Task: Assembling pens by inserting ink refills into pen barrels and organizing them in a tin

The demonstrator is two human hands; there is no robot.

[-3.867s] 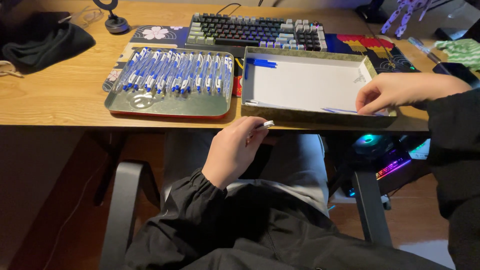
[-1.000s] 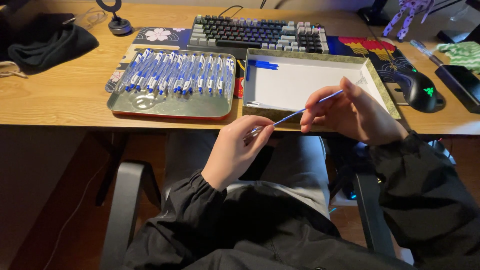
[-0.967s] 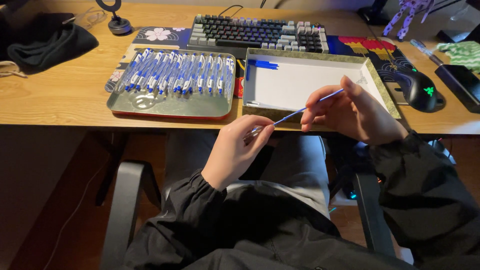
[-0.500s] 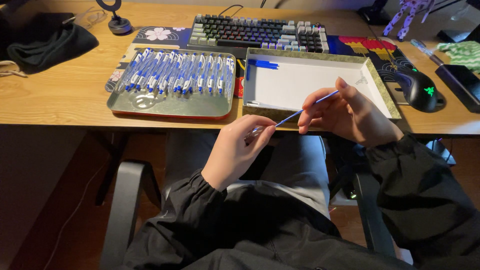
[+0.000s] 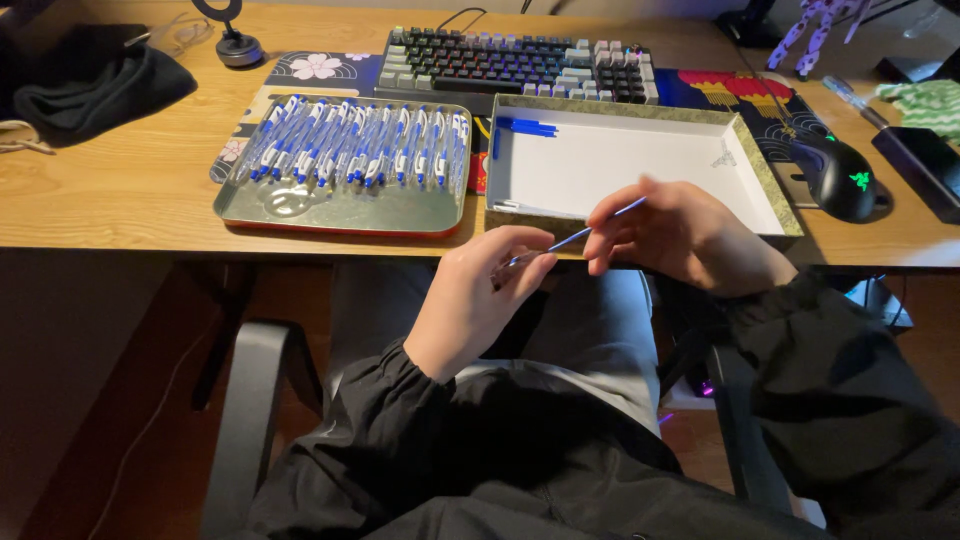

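My left hand (image 5: 480,295) sits over my lap, just below the desk edge, its fingers pinched on a small white pen part (image 5: 512,262). My right hand (image 5: 675,235) holds a thin blue pen refill (image 5: 600,222) whose lower tip meets the part in my left hand. Behind the hands stands a shallow white-lined box (image 5: 640,165) with a few blue refills (image 5: 525,127) in its far left corner. To its left a metal tray (image 5: 340,208) carries a row of several blue and white pens (image 5: 360,145).
A keyboard (image 5: 515,65) lies at the back of the wooden desk. A black mouse (image 5: 838,175) rests at the right, a dark cloth (image 5: 90,85) at the far left. Chair armrests (image 5: 250,410) flank my lap.
Earlier my right hand was in the box while the left waited with the white part. It then brought a blue refill down to the left hand, and the refill now slides a little further in.
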